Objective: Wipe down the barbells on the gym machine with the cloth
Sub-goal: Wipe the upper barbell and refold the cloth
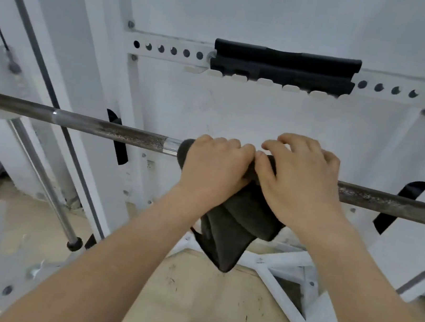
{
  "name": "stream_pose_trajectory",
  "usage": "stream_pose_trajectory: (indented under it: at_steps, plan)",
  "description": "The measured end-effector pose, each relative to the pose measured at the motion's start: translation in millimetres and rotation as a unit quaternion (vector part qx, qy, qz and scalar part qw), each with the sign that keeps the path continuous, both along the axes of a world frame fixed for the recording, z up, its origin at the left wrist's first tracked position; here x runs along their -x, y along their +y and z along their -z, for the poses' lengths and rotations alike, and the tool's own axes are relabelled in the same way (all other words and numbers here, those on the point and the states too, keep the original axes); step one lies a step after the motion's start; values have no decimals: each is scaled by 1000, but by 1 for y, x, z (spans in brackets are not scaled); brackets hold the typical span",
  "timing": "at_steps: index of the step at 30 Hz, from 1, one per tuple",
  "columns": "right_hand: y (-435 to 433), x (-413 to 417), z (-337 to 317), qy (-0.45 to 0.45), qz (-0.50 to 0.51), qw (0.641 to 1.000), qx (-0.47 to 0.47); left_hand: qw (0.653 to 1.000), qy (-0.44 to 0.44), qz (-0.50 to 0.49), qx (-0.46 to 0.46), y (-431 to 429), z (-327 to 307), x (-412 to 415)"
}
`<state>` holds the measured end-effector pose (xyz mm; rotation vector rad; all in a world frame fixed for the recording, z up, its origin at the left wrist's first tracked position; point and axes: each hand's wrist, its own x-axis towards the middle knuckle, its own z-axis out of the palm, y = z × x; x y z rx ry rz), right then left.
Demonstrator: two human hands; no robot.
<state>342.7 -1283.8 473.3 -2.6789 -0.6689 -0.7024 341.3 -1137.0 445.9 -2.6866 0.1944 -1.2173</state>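
Observation:
A steel barbell (116, 130) runs across the view from left to right, sloping slightly down toward the right. A dark grey cloth (225, 231) is wrapped over its middle, and a loose end hangs down below the bar. My left hand (215, 164) is closed around the cloth and the bar. My right hand (300, 174) sits right beside it, fingers curled over the cloth on the bar. The part of the bar under both hands is hidden.
Behind the bar stands the white machine panel with a perforated rail (167, 50) and a black pad (285, 65). A thin chrome rod (47, 186) and a dark cable slant down at the left. White frame struts (286, 271) and a wooden floor lie below.

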Motion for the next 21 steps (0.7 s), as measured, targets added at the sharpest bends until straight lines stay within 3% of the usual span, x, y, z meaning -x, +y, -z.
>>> stream_pose_trajectory:
  at_steps: [5,9,15,21]
  plan:
    - [77,19,9,2,-56,993,108,999,24,-19,-16,82,-4,18]
    - [124,22,7,-18,-36,987,158,998,49,-28,-10,126,-4,23]
    - [167,24,12,-53,-10,982,178,998,69,-1,-4,193,-8,36]
    - [122,32,15,-38,9,991,130,991,127,-2,40,191,-14,39]
